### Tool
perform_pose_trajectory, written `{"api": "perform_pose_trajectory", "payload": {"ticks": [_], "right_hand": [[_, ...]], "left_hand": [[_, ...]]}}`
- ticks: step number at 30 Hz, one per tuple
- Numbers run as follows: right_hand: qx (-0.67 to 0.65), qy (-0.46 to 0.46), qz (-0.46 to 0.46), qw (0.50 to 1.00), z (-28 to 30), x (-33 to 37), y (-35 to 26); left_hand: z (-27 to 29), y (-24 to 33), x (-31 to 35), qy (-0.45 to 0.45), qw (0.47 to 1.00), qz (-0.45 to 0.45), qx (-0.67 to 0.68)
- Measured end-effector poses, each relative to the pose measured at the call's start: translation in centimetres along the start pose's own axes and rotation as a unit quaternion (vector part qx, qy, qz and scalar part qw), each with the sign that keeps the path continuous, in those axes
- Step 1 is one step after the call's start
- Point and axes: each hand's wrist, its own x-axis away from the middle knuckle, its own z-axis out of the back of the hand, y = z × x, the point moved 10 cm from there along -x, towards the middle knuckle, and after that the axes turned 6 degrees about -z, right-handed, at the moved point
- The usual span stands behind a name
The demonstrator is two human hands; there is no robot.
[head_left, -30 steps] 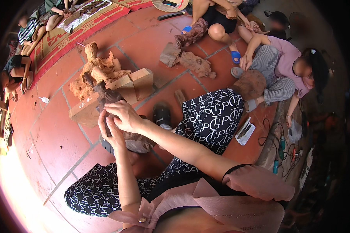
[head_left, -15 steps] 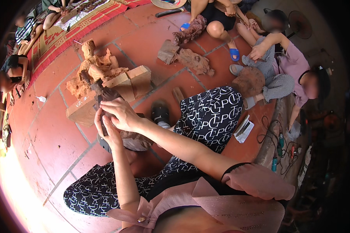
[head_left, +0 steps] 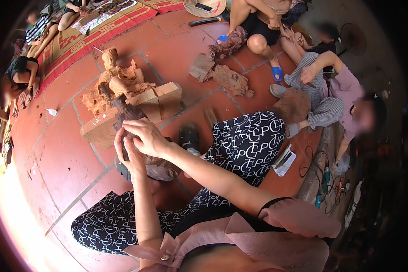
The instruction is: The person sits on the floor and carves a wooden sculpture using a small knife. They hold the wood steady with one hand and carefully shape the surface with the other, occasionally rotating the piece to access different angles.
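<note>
A dark brown wood carving [head_left: 128, 110] stands upright between my legs, tilted, with a narrow upper tip. My left hand [head_left: 131, 156] grips its lower part from the near side, fingers pointing up along it. Over its right side lies my right hand [head_left: 148, 137], closed against the wood just above the left; any small tool under its fingers is hidden. Behind the carving sits a lighter orange-brown carved seated figure [head_left: 118, 84], next to a pale squared wood block [head_left: 167, 97]. Below my right wrist a rough brown wood piece [head_left: 161, 168] rests near my foot.
Rough wood pieces [head_left: 231, 79] lie on the red tiled floor [head_left: 54, 149]. At right are a seated person in pink [head_left: 347, 86], a white packet with tools [head_left: 284, 161], and cables [head_left: 310, 165]. Other people sit around a red mat [head_left: 84, 47]; a straw hat [head_left: 203, 7] lies at the back.
The whole view has shifted slightly, so the surroundings sit a little further right and lower. Both hands stay on the dark wood carving, with little visible change in their grip.
</note>
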Motion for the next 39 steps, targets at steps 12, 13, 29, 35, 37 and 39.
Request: {"api": "perform_pose_trajectory", "payload": {"ticks": [12, 13, 29, 35, 37, 39], "right_hand": [[0.008, 0.025, 0.030, 0.999, 0.0, 0.1, -0.5], [0.020, 0.017, 0.043, 0.999, 0.0, 0.1, -0.5], [0.058, -0.133, -0.044, 0.988, 1.7, 4.3, -2.2], [-0.004, -0.219, -0.144, 0.965, 0.8, 5.5, -0.2], [0.021, -0.197, -0.147, 0.969, 1.5, 5.3, 0.1], [-0.053, -0.170, -0.242, 0.954, 2.3, 5.7, 2.4]], "left_hand": [[0.4, -1.1, -0.4, 0.011, 0.999, -0.006, 0.037], [0.5, -1.1, -0.3, 0.010, 0.999, -0.013, 0.038], [1.5, 1.9, 2.7, -0.114, 0.971, 0.204, -0.055], [0.9, -0.7, 2.6, -0.187, 0.965, 0.174, -0.066], [0.3, -0.6, 1.5, -0.191, 0.963, 0.181, -0.053], [-0.2, 1.1, -0.5, -0.167, 0.964, 0.202, -0.034]]}}
